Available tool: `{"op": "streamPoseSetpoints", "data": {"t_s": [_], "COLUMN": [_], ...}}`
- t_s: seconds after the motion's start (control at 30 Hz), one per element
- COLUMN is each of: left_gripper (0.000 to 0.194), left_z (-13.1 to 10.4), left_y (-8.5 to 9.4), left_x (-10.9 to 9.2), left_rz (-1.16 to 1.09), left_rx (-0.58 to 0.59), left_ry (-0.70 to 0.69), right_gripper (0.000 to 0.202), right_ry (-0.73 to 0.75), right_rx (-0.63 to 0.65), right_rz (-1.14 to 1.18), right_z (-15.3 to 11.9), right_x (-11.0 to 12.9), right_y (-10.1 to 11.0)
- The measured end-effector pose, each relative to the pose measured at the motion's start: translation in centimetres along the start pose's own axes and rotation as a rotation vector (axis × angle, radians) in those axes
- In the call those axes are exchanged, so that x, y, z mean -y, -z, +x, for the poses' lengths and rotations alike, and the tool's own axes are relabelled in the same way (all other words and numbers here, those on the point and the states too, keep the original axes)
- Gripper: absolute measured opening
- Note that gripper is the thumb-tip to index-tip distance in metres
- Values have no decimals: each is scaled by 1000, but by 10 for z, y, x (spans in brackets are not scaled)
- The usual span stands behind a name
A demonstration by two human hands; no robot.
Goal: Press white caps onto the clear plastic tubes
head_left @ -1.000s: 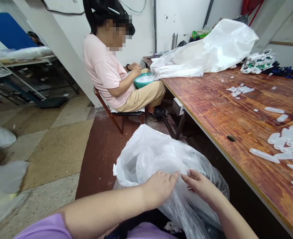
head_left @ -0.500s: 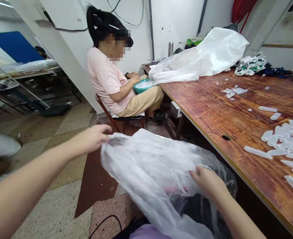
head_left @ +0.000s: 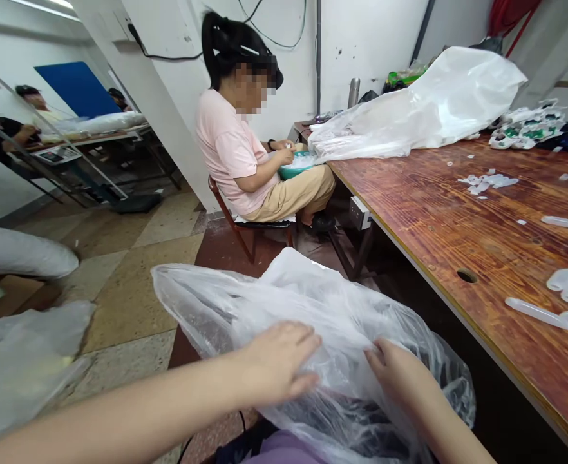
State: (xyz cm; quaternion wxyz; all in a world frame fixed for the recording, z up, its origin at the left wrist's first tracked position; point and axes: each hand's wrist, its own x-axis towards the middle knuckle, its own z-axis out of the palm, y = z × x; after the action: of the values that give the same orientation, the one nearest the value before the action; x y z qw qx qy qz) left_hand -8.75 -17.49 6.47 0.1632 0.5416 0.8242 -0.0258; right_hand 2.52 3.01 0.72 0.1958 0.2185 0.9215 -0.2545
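A large clear plastic bag [head_left: 207,290] lies bunched in front of me, over my lap and beside the table edge. My left hand [head_left: 286,361] rests over the middle of the bag with its fingers stretched apart. On the bag's right part, my right hand [head_left: 395,367] pinches a fold of the plastic between thumb and fingers. Something white with a smooth edge shows at the bag's far side; what it is I cannot make out.
To my right stands a wooden table [head_left: 438,212] with translucent plastic tubes [head_left: 539,312] and a big white bag [head_left: 419,109]. Ahead, a seated co-worker [head_left: 245,148] handles small pieces over a green bowl [head_left: 296,169]. More plastic bags [head_left: 28,361] lie on the floor at left.
My left hand has let go of the bag's left edge and moved right, onto its middle. The right hand keeps its grip. The view has turned left.
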Motion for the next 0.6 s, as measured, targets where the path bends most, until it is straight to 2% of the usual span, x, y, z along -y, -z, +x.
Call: {"op": "streamPoseSetpoints", "data": {"t_s": [0.07, 0.13, 0.23, 0.3, 0.4, 0.5, 0.6], "left_gripper": [67, 54, 21, 6, 4, 9, 13], "left_z": [-4, -14, -35, -49, -74, -99, -113], "left_y": [-19, -34, -50, -56, -70, -91, -110], "left_x": [-22, -23, -8, 2, 17, 36, 58], "left_rz": [-32, 62, 224, 271, 311, 300, 119], "left_rx": [116, 164, 169, 183, 213, 310, 358], "left_ry": [-132, -204, -333, -394, -445, -411, -134], "right_gripper": [33, 35, 36, 40, 52, 67, 81], "right_ry": [-18, -44, -81, -95, -113, -148, -149], "right_rx": [-3, -5, -64, -129, -234, -311, -355], "right_rz": [48, 99, 201, 238, 220, 143, 58], "right_z": [1, 2, 8, 14, 22, 26, 28], "right_x": [-4, -7, -10, -9, -5, -4, -10], "right_y": [3, 6, 11, 16, 24, 25, 13]}}
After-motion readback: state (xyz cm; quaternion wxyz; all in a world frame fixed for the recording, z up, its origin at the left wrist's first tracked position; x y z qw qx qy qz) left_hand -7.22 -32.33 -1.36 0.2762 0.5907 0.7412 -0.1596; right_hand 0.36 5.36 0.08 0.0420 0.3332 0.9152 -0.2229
